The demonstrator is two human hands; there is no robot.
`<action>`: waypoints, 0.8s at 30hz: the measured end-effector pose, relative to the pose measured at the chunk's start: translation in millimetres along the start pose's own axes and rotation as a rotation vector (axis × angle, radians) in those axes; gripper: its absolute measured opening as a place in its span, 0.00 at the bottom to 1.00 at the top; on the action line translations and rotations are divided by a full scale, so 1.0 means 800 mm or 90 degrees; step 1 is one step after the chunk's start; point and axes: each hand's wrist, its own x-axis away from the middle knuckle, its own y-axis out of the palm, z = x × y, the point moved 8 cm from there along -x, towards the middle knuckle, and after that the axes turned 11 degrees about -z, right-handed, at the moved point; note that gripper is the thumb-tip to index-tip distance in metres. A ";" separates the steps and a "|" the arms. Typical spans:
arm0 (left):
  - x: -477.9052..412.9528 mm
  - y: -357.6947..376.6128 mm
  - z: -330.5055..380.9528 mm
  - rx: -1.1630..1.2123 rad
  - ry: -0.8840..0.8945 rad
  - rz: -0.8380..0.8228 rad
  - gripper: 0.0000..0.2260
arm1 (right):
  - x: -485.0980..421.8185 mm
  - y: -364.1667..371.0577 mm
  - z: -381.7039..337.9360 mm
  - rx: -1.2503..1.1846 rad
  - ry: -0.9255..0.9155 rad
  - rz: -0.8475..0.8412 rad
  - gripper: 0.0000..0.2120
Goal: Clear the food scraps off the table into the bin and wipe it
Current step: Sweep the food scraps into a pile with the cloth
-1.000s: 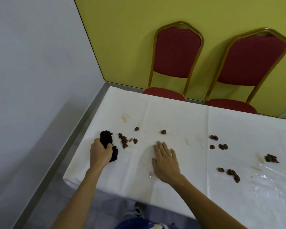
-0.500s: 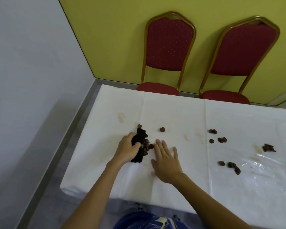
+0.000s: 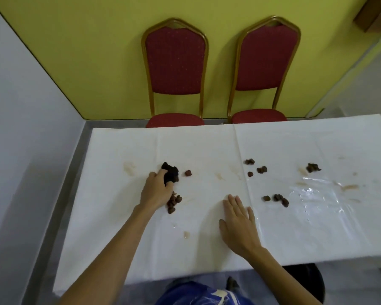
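Note:
My left hand [image 3: 157,190] grips a crumpled dark cloth [image 3: 170,173] on the white-covered table [image 3: 123,227]. A small heap of brown food scraps [image 3: 173,202] lies against that hand's right side. One scrap [image 3: 187,172] sits just right of the cloth. More scraps lie further right: a group [image 3: 256,168] past the centre fold, another [image 3: 277,199] nearer me, and a clump [image 3: 312,167] at the far right. My right hand [image 3: 239,225] rests flat on the cloth cover, palm down, fingers apart. A dark rounded bin [image 3: 306,280] shows under the table's near edge.
Two red chairs with gold frames [image 3: 176,71] [image 3: 265,67] stand at the table's far side against a yellow wall. Brownish stains [image 3: 129,167] and a wet shiny patch [image 3: 312,199] mark the cover. A grey wall runs along the left.
My left hand has swept the cloth rightward, pushing the left scraps into a heap, then reached further away. The right hand stayed flat. The view shifted right, showing more table.

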 end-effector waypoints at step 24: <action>0.010 0.025 0.144 0.006 0.214 -0.172 0.17 | 0.041 0.022 0.022 -0.001 0.069 0.007 0.29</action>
